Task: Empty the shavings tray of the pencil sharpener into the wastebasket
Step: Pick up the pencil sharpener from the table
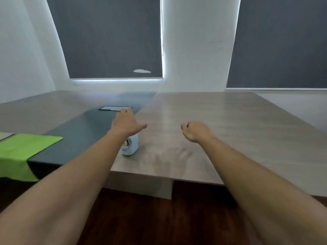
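A small white pencil sharpener (pixel 131 145) stands upright on the wooden table (pixel 212 121), near its front edge. My left forearm passes over it and hides its upper left part. My left hand (pixel 126 123) hovers just above and beyond the sharpener, fingers apart, holding nothing. My right hand (pixel 195 130) is held above the table to the right of the sharpener, well apart from it, fingers curled loosely with nothing in them. No wastebasket is in view, and the shavings tray cannot be made out.
A dark panel (pixel 85 131) runs along the table's left part, with a flat rectangular lid (pixel 115 108) set in it. A green cloth (pixel 23 152) drapes over the front left edge. Dark blinds cover the windows behind. Dark wood floor lies below the table.
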The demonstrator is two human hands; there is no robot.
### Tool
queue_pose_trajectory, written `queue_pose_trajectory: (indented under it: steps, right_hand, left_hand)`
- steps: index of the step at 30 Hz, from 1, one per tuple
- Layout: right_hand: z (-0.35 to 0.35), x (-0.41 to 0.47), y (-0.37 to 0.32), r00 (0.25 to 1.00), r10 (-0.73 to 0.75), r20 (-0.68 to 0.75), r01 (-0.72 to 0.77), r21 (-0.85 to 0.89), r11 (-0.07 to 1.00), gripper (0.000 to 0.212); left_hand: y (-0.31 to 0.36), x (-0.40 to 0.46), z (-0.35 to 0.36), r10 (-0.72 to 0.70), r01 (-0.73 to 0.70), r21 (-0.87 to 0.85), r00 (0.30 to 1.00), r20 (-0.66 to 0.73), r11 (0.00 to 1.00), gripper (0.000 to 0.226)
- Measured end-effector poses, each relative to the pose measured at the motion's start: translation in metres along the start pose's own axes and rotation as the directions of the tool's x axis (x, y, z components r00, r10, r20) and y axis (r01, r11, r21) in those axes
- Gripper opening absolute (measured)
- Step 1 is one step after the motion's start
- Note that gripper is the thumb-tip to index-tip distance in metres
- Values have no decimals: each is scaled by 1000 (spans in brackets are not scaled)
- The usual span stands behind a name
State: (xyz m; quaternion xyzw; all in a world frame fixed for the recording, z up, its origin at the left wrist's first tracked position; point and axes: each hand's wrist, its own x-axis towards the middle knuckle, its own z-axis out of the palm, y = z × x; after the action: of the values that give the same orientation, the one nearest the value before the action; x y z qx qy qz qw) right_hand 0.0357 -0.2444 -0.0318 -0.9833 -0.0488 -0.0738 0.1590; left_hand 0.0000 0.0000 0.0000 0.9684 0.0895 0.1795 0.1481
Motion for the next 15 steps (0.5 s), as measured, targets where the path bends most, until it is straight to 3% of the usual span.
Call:
queue_pose_trajectory:
  steps: [3, 7, 15]
  right_hand:
    - [20, -10, -23, 998, -40, 44, 40, 10, 999, 63]
    - [42, -16, -53, 992, -110, 68, 110, 5, 994, 59]
    - [55, -31, -74, 983, -176, 60, 166, 139, 976, 56]
  left_hand:
    - [-28, -10, 8, -187, 188, -111, 982, 26, 976, 102]
    - [-53, -18, 31, -297, 318, -285, 948, 117, 904, 102]
    - [-62, -25, 56, -357, 350, -460, 931, 75, 816, 65]
